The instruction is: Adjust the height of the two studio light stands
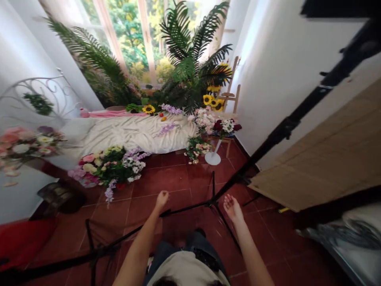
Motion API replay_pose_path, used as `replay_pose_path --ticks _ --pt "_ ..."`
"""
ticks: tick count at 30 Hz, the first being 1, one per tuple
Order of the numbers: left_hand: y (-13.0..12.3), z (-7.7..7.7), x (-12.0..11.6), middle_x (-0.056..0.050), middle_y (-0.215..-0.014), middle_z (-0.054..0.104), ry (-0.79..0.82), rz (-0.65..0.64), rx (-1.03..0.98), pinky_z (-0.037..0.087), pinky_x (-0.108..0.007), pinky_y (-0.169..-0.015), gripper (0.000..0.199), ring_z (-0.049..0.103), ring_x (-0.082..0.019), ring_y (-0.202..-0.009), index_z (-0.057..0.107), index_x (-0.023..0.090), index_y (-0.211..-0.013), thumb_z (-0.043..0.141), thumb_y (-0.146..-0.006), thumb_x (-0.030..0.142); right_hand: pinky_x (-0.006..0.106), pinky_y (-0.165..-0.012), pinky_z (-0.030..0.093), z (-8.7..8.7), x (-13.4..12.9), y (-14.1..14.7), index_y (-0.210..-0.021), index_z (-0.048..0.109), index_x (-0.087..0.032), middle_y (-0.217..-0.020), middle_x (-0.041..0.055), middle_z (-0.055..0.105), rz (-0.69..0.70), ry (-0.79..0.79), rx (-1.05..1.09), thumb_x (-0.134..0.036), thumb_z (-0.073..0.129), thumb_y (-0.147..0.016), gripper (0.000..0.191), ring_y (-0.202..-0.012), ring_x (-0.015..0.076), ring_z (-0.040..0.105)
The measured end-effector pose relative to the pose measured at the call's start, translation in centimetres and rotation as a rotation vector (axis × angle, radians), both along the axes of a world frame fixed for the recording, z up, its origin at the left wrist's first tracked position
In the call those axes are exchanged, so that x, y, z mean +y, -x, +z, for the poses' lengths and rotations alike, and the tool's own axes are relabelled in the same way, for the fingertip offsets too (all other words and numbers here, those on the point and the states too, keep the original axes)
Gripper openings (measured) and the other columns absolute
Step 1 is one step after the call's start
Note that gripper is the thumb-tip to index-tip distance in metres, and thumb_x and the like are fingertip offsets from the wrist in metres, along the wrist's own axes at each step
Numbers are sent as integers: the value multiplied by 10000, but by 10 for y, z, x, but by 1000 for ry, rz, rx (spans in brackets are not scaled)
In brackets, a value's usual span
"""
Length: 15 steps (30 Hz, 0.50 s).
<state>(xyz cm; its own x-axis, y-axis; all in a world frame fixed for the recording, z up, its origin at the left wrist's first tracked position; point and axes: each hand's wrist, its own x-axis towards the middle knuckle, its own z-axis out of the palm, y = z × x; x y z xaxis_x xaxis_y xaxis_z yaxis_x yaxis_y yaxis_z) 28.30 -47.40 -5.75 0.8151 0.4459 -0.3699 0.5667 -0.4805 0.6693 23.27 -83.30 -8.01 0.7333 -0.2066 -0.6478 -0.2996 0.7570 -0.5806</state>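
Observation:
My left hand (162,198) is held out over the red tiled floor with its fingers curled together, and nothing shows in it. To the right, my right hand (232,207) has its palm turned up and its fingers apart and slightly bent, holding nothing. It is nearest to the black light stand (212,202), whose legs spread between and below my hands; I see no contact. Ahead of my left hand is a large flower arrangement (114,165) of pink, cream, white and lilac blooms. A white pedestal vase (212,158) with dark red and white flowers stands ahead of my right hand.
A bed with a cream cover (133,133) lies below the window, with sunflowers, lilac stems and small fruit on it. Palm fronds (187,51) and a wooden easel (233,93) are behind. A brown panel (324,147) leans right. Another black stand (95,252) is lower left.

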Motion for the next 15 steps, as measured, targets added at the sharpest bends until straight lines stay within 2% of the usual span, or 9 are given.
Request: replay_pose_path --ticks 2,4,7,9,12,15 --pt "-33 11 -70 -22 -828 693 105 -252 -83 506 -262 -747 102 668 -148 -773 609 185 -839 590 -740 174 225 -575 522 18 -28 -7 -772 615 -250 -682 -25 665 -33 -95 -57 -231 516 -812 108 -595 94 621" --pt "-57 26 -135 -28 -886 690 238 -440 -224 497 -266 -797 155 656 -140 -838 612 189 -887 601 -733 171 234 -569 511 34 -51 -13 -747 615 -248 -673 -21 652 -27 -160 -118 -256 501 -826 139 -587 97 602" --pt "-77 55 -221 -55 -907 683 536 -707 -448 494 -289 -832 240 649 -146 -861 599 176 -968 629 -741 248 232 -551 488 53 -76 -20 -737 623 -248 -669 -15 633 16 -231 -214 -310 478 -854 197 -584 100 575" --pt "-81 76 -270 -85 -999 666 666 -837 -605 474 -302 -886 317 633 -157 -935 591 163 -1007 662 -727 294 219 -546 476 62 -85 -24 -757 633 -244 -670 -14 624 59 -290 -254 -357 467 -873 232 -588 96 562" --pt "-82 100 -329 -92 -1031 652 752 -864 -744 464 -295 -891 410 620 -158 -950 576 158 -1051 687 -708 353 199 -551 469 75 -93 -31 -800 642 -237 -674 -14 613 157 -313 -283 -392 457 -891 258 -603 92 556" --pt "-85 107 -370 -50 -815 658 759 -748 -710 482 -254 -747 349 619 -131 -753 611 134 -917 648 -724 422 176 -538 463 83 -99 -38 -814 633 -234 -669 -20 597 211 -316 -318 -366 451 -903 242 -600 86 543"
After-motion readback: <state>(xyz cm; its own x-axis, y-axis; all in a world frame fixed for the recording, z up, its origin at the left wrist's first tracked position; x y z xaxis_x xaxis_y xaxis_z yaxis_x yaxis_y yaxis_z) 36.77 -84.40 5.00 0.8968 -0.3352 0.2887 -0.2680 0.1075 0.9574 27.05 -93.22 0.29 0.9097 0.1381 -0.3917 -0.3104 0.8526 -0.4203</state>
